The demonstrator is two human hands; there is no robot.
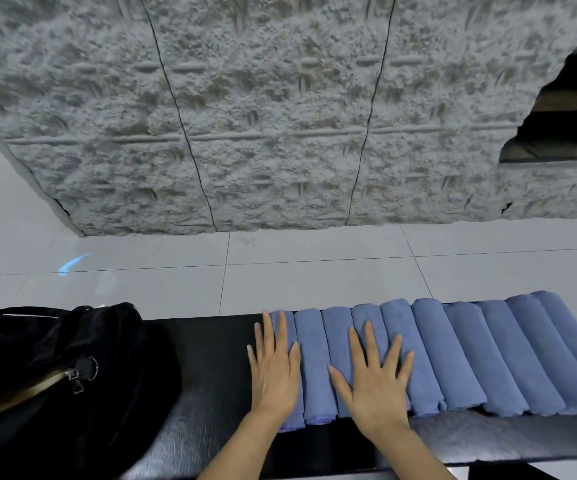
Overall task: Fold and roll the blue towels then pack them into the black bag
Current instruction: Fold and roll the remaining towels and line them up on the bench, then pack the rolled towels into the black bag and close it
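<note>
Black bag (pixel 55 358) sitting at bench (pixel 207 375) left end. Left hand (pixel 273 372) pressing flat, fingers straight, on leftmost roll (pixel 294 422). Right hand (pixel 373 386) lying flat across neighbouring rolls. Blue towels (pixel 470 355) lying rolled, side by side, toward right end. Risk: rolls unwinding or shunting neighbours off bench edge when lifted.

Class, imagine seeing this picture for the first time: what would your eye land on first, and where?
The row of rolled blue towels lying side by side along the right of the black bench stands out first. The left hand and right hand lie flat on its left end. The black bag sits at the bench's left end.
</note>
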